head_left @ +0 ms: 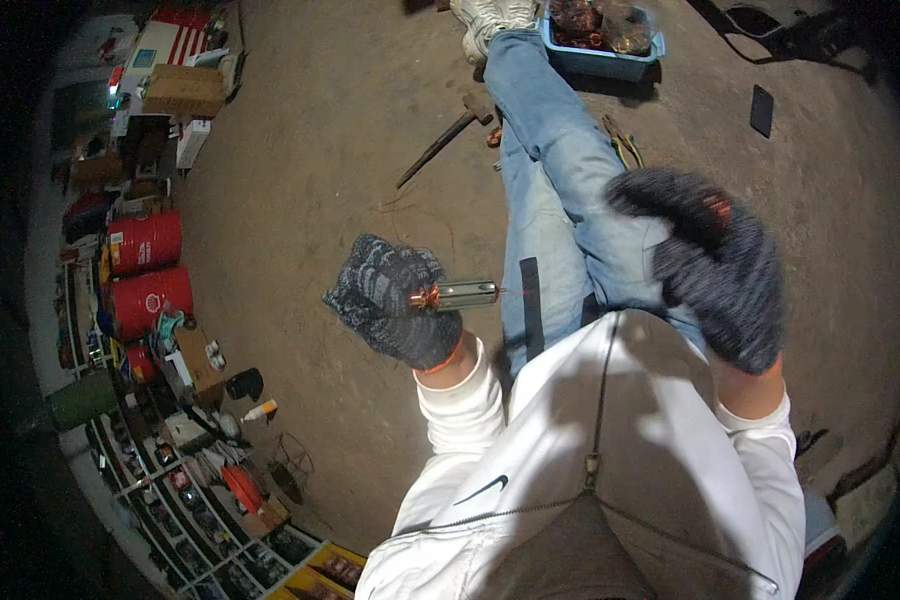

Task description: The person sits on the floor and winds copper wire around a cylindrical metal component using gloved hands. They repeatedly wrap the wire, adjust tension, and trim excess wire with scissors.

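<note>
My left hand (395, 300), in a grey knitted glove, is closed around one end of a small cylindrical metal core wound with copper (465, 294). Its shiny barrel points right, and copper windings show beside my fingers. Fine reddish strands stick out from the far end. Over my right thigh, my gloved right hand (715, 265) is raised and smeared by motion. A small bunch of copper wire (718, 208) shows between its curled fingers and thumb. The two hands are well apart.
A hammer (450, 142) lies on the floor left of my outstretched legs (555, 130). Pliers (622, 142) rest beside the right leg. Past them stand a blue bin (598, 66) of copper scrap and a dark phone (761, 110). Red drums (150, 300) and shelving line the left.
</note>
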Tool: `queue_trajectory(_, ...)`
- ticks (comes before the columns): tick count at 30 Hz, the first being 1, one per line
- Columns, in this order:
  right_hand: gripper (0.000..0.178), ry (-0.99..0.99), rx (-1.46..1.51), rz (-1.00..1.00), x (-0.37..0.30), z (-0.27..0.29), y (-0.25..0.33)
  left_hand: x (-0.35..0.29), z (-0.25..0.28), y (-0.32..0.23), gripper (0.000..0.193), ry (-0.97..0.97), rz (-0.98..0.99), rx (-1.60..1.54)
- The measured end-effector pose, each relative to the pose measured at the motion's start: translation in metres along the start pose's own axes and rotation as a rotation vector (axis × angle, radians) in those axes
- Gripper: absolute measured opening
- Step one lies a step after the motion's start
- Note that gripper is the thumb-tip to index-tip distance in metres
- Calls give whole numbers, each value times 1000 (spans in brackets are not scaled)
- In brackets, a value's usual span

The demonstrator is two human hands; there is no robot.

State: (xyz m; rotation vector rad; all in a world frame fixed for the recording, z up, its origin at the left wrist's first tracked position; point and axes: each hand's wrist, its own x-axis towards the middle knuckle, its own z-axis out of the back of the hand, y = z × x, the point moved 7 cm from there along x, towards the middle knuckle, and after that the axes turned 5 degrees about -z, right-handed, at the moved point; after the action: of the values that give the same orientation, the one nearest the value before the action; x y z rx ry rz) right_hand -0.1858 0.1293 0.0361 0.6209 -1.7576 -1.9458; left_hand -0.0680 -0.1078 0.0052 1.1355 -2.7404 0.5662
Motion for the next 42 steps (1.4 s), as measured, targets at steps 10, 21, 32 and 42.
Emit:
queue_trajectory(10, 23, 201, -556, 429, -3, -69, 11, -1, -10, -8, 29, 112, -37, 383)
queue_trajectory(21, 19, 344, -817, 545, -14, -99, 1, -3, 2, 9, 27, 23, 70, 98)
queue_trajectory(32, 12, 350, -886, 569, -6, -91, -10, -1, 13, 9, 39, -259, -51, 838)
queue_trajectory(42, 16, 299, -694, 705, -11, -90, -6, 0, 57, 21, 42, -411, 191, 563)
